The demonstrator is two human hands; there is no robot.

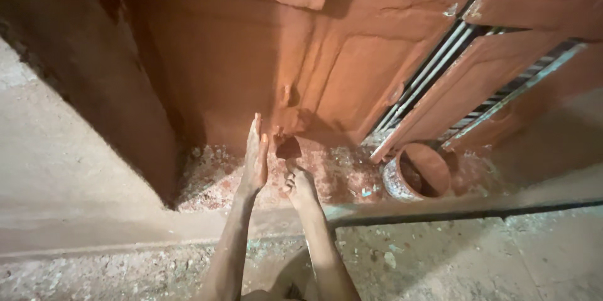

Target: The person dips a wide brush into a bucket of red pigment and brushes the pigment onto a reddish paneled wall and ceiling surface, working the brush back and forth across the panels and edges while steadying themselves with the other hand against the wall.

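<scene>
My left hand [255,158] is flat and upright, fingers straight and together, its edge near the foot of a reddish-brown painted door panel [251,69]. My right hand [298,183] is closed around a small tool with a dark reddish head [287,146], a brush or scraper, held against the bottom of the door. Both hands are smeared with the same reddish colour. What exactly the tool is stays unclear.
A round paint-stained pot [419,173] with reddish liquid sits on the speckled floor [213,182] to the right. Metal grille bars [433,69] run diagonally beside the door. A concrete step edge [440,210] crosses below; a dark wall [75,75] stands left.
</scene>
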